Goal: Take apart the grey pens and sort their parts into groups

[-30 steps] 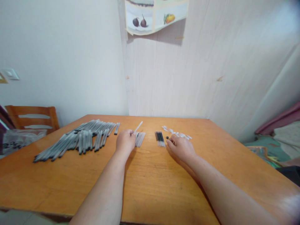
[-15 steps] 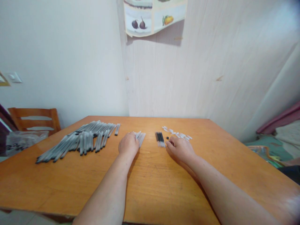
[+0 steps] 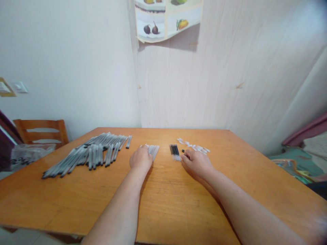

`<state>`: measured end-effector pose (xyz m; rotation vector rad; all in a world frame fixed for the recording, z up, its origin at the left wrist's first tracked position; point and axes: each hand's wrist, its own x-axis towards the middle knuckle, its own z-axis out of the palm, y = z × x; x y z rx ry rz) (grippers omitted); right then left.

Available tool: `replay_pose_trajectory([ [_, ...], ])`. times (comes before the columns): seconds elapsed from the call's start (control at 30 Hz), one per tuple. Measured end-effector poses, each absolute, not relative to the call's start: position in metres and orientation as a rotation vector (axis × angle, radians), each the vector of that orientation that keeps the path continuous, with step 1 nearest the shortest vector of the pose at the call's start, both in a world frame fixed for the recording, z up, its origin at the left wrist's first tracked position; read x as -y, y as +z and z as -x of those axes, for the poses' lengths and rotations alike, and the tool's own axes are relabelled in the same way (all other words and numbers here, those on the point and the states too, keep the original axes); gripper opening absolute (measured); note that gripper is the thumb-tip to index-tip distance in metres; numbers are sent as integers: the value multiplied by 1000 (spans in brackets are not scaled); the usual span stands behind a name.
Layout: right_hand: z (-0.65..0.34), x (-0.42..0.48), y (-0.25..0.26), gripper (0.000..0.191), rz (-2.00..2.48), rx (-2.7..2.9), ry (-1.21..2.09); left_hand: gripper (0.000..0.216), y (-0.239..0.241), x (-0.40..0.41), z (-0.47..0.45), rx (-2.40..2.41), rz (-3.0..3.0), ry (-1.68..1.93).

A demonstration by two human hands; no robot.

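My left hand (image 3: 141,158) rests at a small row of clear tubes (image 3: 154,151) that look like pen barrels. Its fingertips are hidden behind the back of the hand. My right hand (image 3: 197,162) is closed, thumb and fingers curled together; whatever lies between them is hidden. Just left of it, several black pen refills (image 3: 174,149) with pale ends lie side by side. A small black piece (image 3: 183,150) sits near its fingers, and short white plastic pieces (image 3: 194,146) are scattered beyond it.
A large pile of frosted pens with black ends (image 3: 89,153) covers the table's (image 3: 163,197) left part. Beyond the left edge are a wooden chair (image 3: 42,124) and a clear plastic bag (image 3: 33,153). A wall (image 3: 173,85) stands behind the table.
Both hands stay almost where they were, left at the clear tubes, right beside the refills. The whole view has shifted slightly down and to the right on the left side.
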<state>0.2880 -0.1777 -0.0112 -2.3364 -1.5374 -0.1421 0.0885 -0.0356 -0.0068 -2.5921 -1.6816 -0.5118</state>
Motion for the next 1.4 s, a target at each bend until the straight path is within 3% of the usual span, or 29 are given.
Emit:
replay_pose_trajectory([
  [0.87,-289,179,-8,35,2290,1564,-110,18,-1,25,-85,1784,2552,-733],
  [1.4,-288,179,-9,34,2246,1584,-103,26,4,-28,-31,1942,2427,-538],
])
